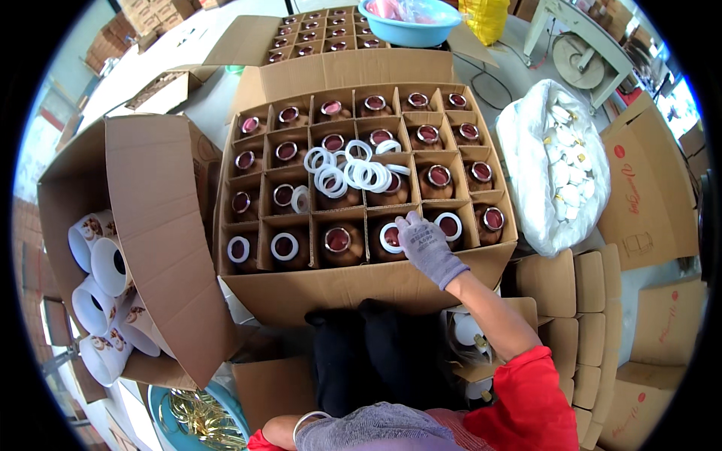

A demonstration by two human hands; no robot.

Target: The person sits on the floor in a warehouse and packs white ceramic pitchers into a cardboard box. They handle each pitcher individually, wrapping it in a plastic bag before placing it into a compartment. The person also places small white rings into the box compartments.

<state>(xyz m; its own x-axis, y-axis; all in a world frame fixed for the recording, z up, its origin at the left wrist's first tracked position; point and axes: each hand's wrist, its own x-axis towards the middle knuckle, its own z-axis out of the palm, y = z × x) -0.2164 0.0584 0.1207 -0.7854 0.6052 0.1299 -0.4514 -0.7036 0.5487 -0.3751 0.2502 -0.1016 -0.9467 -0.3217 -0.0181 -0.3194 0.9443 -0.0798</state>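
My right hand [427, 246], in a grey glove, reaches into the front row of a divided carton [331, 292]. Its fingers are closed at the edge of a white ring [389, 237] around the neck of a brown bottle. Other front-row bottles wear white rings too, one just right of my hand [449, 226] and two at the left. A pile of loose white rings [357, 167] lies across the bottles in the carton's middle. My left hand [368, 430], also gloved, is low at the bottom edge near my body; its fingers cannot be made out.
An open carton [162, 248] of printed white cylinders stands left. A clear bag [553, 169] of white fittings lies right. Behind are another bottle carton and a blue basin [410, 28]. A tub of gold strips [199, 417] sits lower left; folded cardboard [556, 282] stands at right.
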